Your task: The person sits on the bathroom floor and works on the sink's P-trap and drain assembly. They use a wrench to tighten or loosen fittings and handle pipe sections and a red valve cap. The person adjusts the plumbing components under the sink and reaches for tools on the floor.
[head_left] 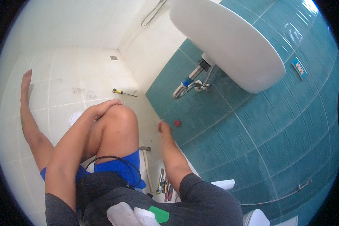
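Note:
My left hand [108, 107] lies over my bent knee with its fingers draped flat on it, holding nothing. Low by the foot of the teal wall, my right hand [164, 128] has its fingers curled together. Whatever those fingers pinch is too small to make out. Just to the right of them, a small red round piece [177, 123] shows against the teal tiles. A screwdriver [118, 91] with a yellow and black handle lies on the floor, beyond my knee.
A white washbasin [229, 45] juts from the teal wall, with a chrome drain pipe [188, 81] beneath it. On the floor by my hip lie a hammer [147, 169] and several hand tools [164, 186]. A floor drain [113, 58] sits near the far corner.

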Tool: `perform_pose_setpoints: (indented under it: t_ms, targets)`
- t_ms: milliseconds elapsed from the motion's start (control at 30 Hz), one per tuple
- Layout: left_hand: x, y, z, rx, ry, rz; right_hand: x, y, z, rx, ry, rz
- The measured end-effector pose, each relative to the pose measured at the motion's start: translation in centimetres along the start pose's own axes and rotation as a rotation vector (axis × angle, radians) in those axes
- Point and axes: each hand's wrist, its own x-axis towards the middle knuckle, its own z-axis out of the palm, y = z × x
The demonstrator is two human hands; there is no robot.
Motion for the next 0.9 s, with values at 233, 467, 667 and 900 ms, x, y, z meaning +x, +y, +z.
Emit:
perform_pose_setpoints:
  t_ms: [233, 467, 667, 900]
  targets:
    - [-1.4, -0.5, -1.2, -0.019, 0.05, -0.056, -0.4, -17.9, -4.9, -0.485, 0.682, -0.861]
    - [6.0, -2.5, -2.3, -0.079, -0.108, -0.062, -4.3, -34.1, -6.1, -1.188, 0.625, -0.847]
    - [9.0, -3.8, -3.6, -0.076, -0.085, -0.18, -3.1, -35.1, -5.5, -1.038, 0.41, -0.84]
    - [13.1, -7.8, -5.1, -0.098, -0.116, -0.143, -1.1, -37.8, -6.6, -0.94, 0.139, -0.692]
